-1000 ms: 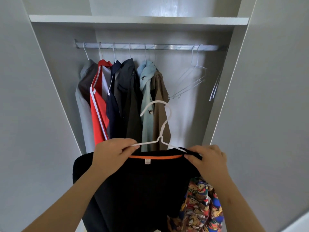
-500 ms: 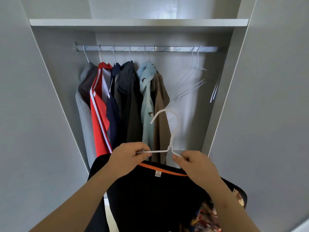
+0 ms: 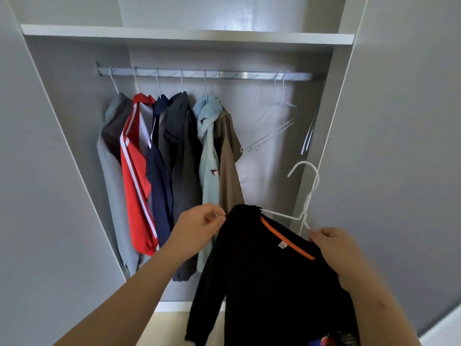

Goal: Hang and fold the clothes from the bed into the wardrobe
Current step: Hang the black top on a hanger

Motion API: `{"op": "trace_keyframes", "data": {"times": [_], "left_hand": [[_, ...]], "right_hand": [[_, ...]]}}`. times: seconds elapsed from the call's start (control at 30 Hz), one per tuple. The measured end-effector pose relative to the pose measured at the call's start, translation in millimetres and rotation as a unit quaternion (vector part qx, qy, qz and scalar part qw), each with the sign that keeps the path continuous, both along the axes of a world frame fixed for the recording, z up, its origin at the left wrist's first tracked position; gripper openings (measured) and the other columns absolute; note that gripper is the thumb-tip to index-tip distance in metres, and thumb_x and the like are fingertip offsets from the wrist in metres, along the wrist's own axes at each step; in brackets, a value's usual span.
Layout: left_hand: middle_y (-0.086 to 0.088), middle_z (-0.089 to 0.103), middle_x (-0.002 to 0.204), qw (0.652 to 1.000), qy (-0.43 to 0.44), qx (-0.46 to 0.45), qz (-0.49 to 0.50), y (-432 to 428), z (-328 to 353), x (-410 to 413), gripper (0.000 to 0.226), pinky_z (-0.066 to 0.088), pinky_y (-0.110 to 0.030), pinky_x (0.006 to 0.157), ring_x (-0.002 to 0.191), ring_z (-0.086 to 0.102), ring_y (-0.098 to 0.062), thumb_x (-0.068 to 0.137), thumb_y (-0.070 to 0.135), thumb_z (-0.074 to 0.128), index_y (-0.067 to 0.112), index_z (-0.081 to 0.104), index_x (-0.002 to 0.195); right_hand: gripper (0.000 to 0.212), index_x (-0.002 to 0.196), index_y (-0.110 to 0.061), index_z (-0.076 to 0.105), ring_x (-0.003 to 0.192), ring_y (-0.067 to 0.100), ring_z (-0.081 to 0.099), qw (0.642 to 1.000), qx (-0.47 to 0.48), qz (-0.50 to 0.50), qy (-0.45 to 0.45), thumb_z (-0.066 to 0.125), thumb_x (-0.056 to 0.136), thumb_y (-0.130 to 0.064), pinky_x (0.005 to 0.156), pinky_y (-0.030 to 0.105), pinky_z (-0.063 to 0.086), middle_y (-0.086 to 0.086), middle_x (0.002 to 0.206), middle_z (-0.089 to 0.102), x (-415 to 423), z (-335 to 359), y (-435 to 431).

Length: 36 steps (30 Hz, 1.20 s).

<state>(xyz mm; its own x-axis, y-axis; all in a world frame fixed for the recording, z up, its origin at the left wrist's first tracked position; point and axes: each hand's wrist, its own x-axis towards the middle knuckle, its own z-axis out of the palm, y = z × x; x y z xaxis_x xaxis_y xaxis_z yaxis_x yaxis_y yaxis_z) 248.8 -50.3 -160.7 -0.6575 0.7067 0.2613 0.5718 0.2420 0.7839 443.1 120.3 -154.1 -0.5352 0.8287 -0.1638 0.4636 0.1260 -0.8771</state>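
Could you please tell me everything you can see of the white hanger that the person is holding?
The white hanger is thin, seemingly coated wire, with an open hook above a twisted neck. It is not yet on the rail and is tilted, the end by the left hand higher. Its arms sit inside the neck of a black top. The left hand pinches one end, the right hand the other arm.

One head-worn wide-angle view faces straight into the open wardrobe (image 3: 264,176) from close in front
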Motion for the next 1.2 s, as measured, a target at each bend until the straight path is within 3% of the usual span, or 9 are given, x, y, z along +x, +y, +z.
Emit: {"op": "trace_keyframes", "data": {"times": [0.1, 0.17, 0.43, 0.67, 0.77, 0.87, 1.03, 1.13, 1.2], "left_hand": [[0.008, 0.065, 0.078, 1.000, -0.015, -0.023, 0.005, 6, -2, -1, 0.017, 0.050, -0.025, 0.075, 0.077, 0.063, -0.011, 0.088, 0.026, 0.059, 0.041, 0.057, 0.080], [0.003, 0.065, 0.077, 0.999, -0.030, -0.032, 0.007, 10, -4, -1, 0.015, 0.051, -0.029, 0.074, 0.075, 0.064, -0.016, 0.089, 0.028, 0.058, 0.042, 0.055, 0.082], [0.007, 0.062, 0.079, 0.998, -0.055, -0.030, 0.005, 33, 7, -25, 0.018, 0.044, -0.011, 0.059, 0.072, 0.064, -0.007, 0.091, 0.028, 0.054, 0.043, 0.053, 0.082], [0.005, 0.062, 0.075, 0.985, -0.166, 0.025, -0.028, 98, 23, -72, 0.020, 0.040, -0.004, 0.048, 0.061, 0.058, -0.003, 0.093, 0.016, 0.050, 0.029, 0.062, 0.084], [0.002, 0.062, 0.074, 0.973, -0.225, 0.022, -0.042, 136, 33, -92, 0.023, 0.040, -0.005, 0.047, 0.061, 0.055, -0.006, 0.096, 0.028, 0.047, 0.018, 0.064, 0.085], [0.005, 0.064, 0.074, 0.959, -0.277, -0.007, -0.064, 169, 40, -111, 0.031, 0.039, -0.007, 0.044, 0.061, 0.056, -0.003, 0.096, 0.038, 0.044, 0.018, 0.064, 0.083], [-0.002, 0.060, 0.067, 0.936, -0.343, 0.016, -0.073, 201, 41, -160, 0.016, 0.042, -0.008, 0.047, 0.053, 0.052, -0.006, 0.091, 0.008, 0.055, 0.013, 0.060, 0.076], [-0.005, 0.058, 0.068, 0.922, -0.380, 0.022, -0.063, 210, 38, -181, 0.016, 0.049, -0.016, 0.048, 0.056, 0.053, -0.011, 0.092, 0.004, 0.053, 0.012, 0.056, 0.078], [-0.008, 0.056, 0.071, 0.912, -0.407, 0.033, -0.044, 218, 36, -196, 0.016, 0.052, -0.019, 0.045, 0.059, 0.055, -0.015, 0.093, 0.004, 0.050, 0.011, 0.054, 0.080]], "right_hand": [[0.022, 0.079, -0.003, 0.055, 0.049, 0.018, 0.041, 0.998, -0.048, -0.028, 0.027, 0.047, 0.096, -0.016, 0.046, 0.021, 0.033, 0.012, 0.064, 0.043, 2, -5, 0], [0.021, 0.080, -0.003, 0.054, 0.051, 0.019, 0.041, 0.994, -0.075, -0.053, 0.054, 0.046, 0.096, -0.014, 0.048, 0.024, 0.034, 0.012, 0.064, 0.043, -2, -10, -1], [0.026, 0.067, -0.009, 0.054, 0.058, 0.020, 0.049, 0.986, -0.102, -0.026, 0.127, 0.048, 0.093, -0.010, 0.059, 0.031, 0.042, 0.003, 0.059, 0.050, -53, -8, -1], [0.023, 0.073, -0.010, 0.063, 0.055, 0.012, 0.055, 0.982, -0.131, 0.042, 0.131, 0.048, 0.091, -0.010, 0.053, 0.023, 0.042, -0.006, 0.048, 0.060, -130, 11, 27], [0.023, 0.075, -0.012, 0.062, 0.045, 0.003, 0.056, 0.980, -0.139, 0.070, 0.122, 0.047, 0.091, -0.009, 0.042, 0.016, 0.040, -0.006, 0.048, 0.060, -164, 13, 43], [0.020, 0.076, -0.015, 0.063, 0.046, 0.005, 0.055, 0.981, -0.139, 0.086, 0.100, 0.050, 0.090, -0.011, 0.045, 0.018, 0.039, -0.006, 0.050, 0.060, -196, 12, 61], [0.020, 0.078, -0.016, 0.066, 0.056, 0.010, 0.057, 0.980, -0.138, 0.107, 0.097, 0.051, 0.091, -0.016, 0.052, 0.021, 0.044, -0.004, 0.058, 0.064, -244, 16, 85], [0.021, 0.082, -0.017, 0.068, 0.063, 0.013, 0.058, 0.979, -0.139, 0.122, 0.083, 0.050, 0.092, -0.017, 0.063, 0.027, 0.050, 0.000, 0.067, 0.069, -263, 16, 96], [0.021, 0.082, -0.018, 0.068, 0.056, 0.012, 0.057, 0.979, -0.143, 0.121, 0.080, 0.050, 0.092, -0.018, 0.056, 0.022, 0.048, 0.001, 0.072, 0.071, -276, 15, 104]]}}
